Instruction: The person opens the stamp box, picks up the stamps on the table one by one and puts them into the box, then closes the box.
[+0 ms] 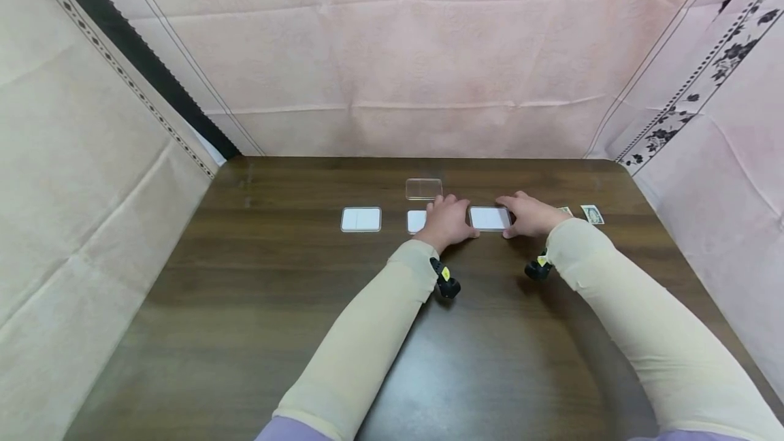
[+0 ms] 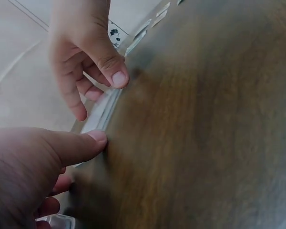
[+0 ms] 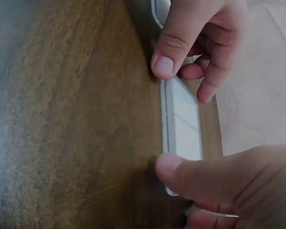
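Between both hands lies a flat white-topped case [image 1: 489, 218], rectangular with a thin clear rim. My left hand [image 1: 450, 222] holds its left end, thumb at the near edge and fingers toward the far side. At the right end, my right hand [image 1: 531, 214] grips it in the same way. The right wrist view shows the white top of the case [image 3: 185, 121] between the two thumbs. A second white-topped case [image 1: 416, 222] is partly covered by my left hand, and a third [image 1: 361, 219] lies farther left.
A clear, see-through tray or lid [image 1: 424, 188] lies behind the middle case. Right of my right hand is a small printed card [image 1: 592, 214], beside another [image 1: 566, 210] mostly hidden by the hand. The brown table [image 1: 275, 318] ends at a hanging pale cloth [image 1: 392, 73].
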